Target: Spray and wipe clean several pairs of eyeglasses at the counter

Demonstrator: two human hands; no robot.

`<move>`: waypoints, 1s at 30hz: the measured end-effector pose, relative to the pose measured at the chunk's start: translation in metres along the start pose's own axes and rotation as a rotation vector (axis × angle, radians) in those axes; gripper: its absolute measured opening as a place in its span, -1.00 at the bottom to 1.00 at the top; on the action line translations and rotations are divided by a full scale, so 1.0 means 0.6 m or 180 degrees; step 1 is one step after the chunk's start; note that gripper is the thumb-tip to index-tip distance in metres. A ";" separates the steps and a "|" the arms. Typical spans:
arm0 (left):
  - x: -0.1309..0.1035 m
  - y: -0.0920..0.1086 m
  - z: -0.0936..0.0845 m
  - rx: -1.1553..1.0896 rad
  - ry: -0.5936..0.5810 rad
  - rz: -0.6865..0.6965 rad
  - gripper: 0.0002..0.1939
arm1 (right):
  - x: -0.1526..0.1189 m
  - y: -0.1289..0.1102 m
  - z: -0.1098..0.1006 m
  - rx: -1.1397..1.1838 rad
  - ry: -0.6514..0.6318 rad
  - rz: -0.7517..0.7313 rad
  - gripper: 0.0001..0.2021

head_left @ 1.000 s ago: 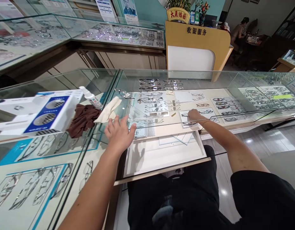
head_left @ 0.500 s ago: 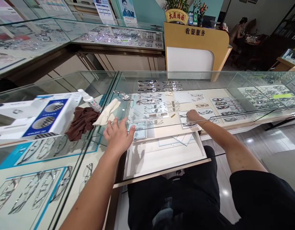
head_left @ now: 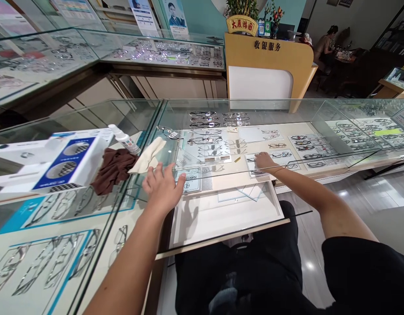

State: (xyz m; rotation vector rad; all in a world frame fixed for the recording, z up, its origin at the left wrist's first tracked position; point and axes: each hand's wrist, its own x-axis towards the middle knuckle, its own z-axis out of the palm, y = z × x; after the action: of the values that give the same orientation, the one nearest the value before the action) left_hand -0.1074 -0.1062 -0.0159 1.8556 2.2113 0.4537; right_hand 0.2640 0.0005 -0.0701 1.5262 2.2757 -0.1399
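My left hand [head_left: 163,189] is spread open, palm down, at the glass counter top. Just beyond its fingertips lies a cream cloth [head_left: 148,154], beside a crumpled brown cloth [head_left: 113,170] and a white spray bottle [head_left: 123,139]. My right hand [head_left: 265,163] reaches inside the display case, low over a white tray [head_left: 273,153] of eyeglasses. Its fingers are curled in at the tray's left end, and a dark eyeglass frame [head_left: 251,160] shows right beside them. Whatever lies between those fingers is hidden.
A pulled-out white drawer [head_left: 221,223] stands before my lap, with thin clear sheets at its back. A blue-and-white box [head_left: 66,162] sits on the counter at left. More eyeglasses [head_left: 203,119] fill the case. A yellow cashier desk [head_left: 269,54] and a seated person [head_left: 325,47] are farther off.
My right hand has shifted slightly left over the tray, and its fingers look a little less tightly curled. The left hand keeps its place, and the view has tilted very slightly.
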 end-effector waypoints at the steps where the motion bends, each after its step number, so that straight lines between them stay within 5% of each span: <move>1: 0.000 0.000 0.000 -0.0001 -0.0016 0.0004 -0.25 | -0.012 -0.012 0.001 0.0107 -0.0002 -0.0024 -0.73; 7: -0.015 0.019 -0.033 -0.0106 0.0269 0.0067 -0.27 | -0.126 -0.054 -0.004 0.1003 -0.0003 -0.0732 -0.59; 11: -0.014 0.072 -0.083 -0.0273 0.1065 0.0493 -0.43 | -0.209 0.030 -0.049 0.1426 0.0450 -0.0754 -0.60; 13: 0.009 0.113 -0.099 -0.0312 0.0902 0.0823 -0.50 | -0.233 0.098 -0.066 0.1480 0.1423 0.0034 -0.56; 16: 0.078 0.185 -0.098 -0.0274 0.0400 0.1526 -0.55 | -0.244 0.184 -0.057 0.0726 0.1813 0.1202 -0.58; 19: 0.173 0.252 -0.071 -0.0080 0.0093 0.2091 -0.64 | -0.233 0.224 -0.020 0.0721 0.1854 0.1414 -0.54; 24: 0.318 0.327 -0.015 0.0483 -0.0297 0.2489 -0.77 | -0.215 0.228 0.026 0.1173 0.2571 0.1449 -0.59; 30: 0.408 0.365 0.029 0.1195 -0.0689 0.2469 -0.76 | -0.212 0.218 0.028 0.1316 0.2761 0.1428 -0.67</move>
State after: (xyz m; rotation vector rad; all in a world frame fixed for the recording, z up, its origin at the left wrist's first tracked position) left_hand 0.0555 0.1702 0.0563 2.7813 1.4370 -0.0699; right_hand 0.4290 -0.0626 -0.0203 2.6803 2.4997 0.2453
